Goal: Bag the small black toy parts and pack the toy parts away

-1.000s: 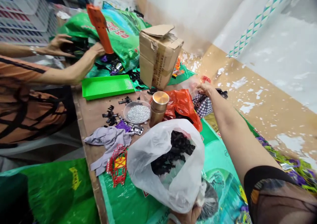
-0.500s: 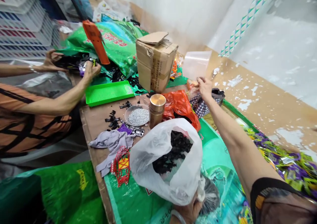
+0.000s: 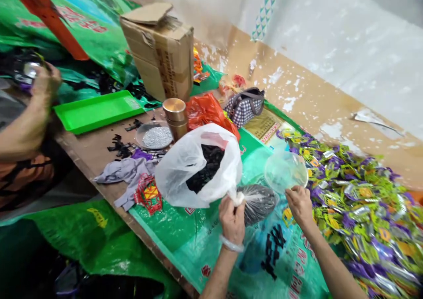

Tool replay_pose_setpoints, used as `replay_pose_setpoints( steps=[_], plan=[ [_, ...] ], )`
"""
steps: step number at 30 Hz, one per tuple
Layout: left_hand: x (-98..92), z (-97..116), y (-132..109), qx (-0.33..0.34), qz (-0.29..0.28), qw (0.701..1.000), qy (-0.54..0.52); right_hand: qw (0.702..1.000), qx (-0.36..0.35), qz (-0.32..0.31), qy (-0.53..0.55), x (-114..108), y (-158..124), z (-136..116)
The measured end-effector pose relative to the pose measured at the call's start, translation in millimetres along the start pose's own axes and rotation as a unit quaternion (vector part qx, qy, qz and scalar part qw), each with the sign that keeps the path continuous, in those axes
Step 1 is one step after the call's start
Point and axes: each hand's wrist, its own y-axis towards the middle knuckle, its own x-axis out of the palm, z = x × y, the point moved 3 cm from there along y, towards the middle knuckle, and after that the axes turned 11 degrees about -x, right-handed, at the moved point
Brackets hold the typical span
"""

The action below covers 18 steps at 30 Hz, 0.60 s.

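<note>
My left hand (image 3: pixel 232 216) is closed around the gathered neck of a white plastic bag (image 3: pixel 185 167) holding black plastic parts (image 3: pixel 205 167). A second, clear bag of small dark pieces (image 3: pixel 259 202) lies just right of that fist. My right hand (image 3: pixel 299 204) pinches the near rim of a clear plastic bowl (image 3: pixel 286 171), held low over the green sheet (image 3: pixel 185 237) on the table. The bowl looks empty.
A pile of purple, green and yellow parts (image 3: pixel 350 197) covers the right side. Behind the bag stand a gold tin (image 3: pixel 175 116), a dish of silver bits (image 3: pixel 155 136), a red bag (image 3: pixel 206 109), a checked pouch (image 3: pixel 243 107), a cardboard box (image 3: pixel 161 50) and a green tray (image 3: pixel 95 112). Another person's hand (image 3: pixel 42 85) works at left.
My right hand has come back from its far reach near the checked pouch, bringing a clear bowl down beside the bags. The view swung right. My left hand still grips the white bag.
</note>
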Motion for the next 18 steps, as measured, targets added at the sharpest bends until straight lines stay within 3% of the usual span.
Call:
replay_pose_setpoints(
  steps=[4, 6, 8, 10, 14, 18],
  plan=[
    [-12.7, 67.0, -3.0, 0.001, 0.071, 0.997, -0.028, 0.998, -0.039, -0.043, 0.034, -17.2, 1.6, -16.7],
    [-5.0, 91.9, -1.5, 0.007, 0.095, 0.995, -0.021, 0.994, -0.052, -0.047, 0.082, -18.6, 4.5, -30.8],
    [14.7, 102.2, 0.9, 0.012, 0.101, 0.995, 0.000, 0.990, -0.045, -0.040, 0.125, -17.0, 4.8, -43.9],
    [42.4, 97.5, 1.3, 0.027, 0.084, 0.996, 0.032, 0.988, -0.029, -0.030, 0.146, -14.4, 2.5, -52.8],
    [92.8, 66.6, -10.4, 0.052, 0.000, 0.990, 0.132, 0.987, -0.009, -0.013, 0.161, -9.8, -7.8, -55.6],
    [110.8, 53.9, -23.6, 0.014, -0.067, 0.972, 0.223, 0.979, -0.013, 0.000, 0.205, -3.7, -20.4, -48.8]
  ],
)
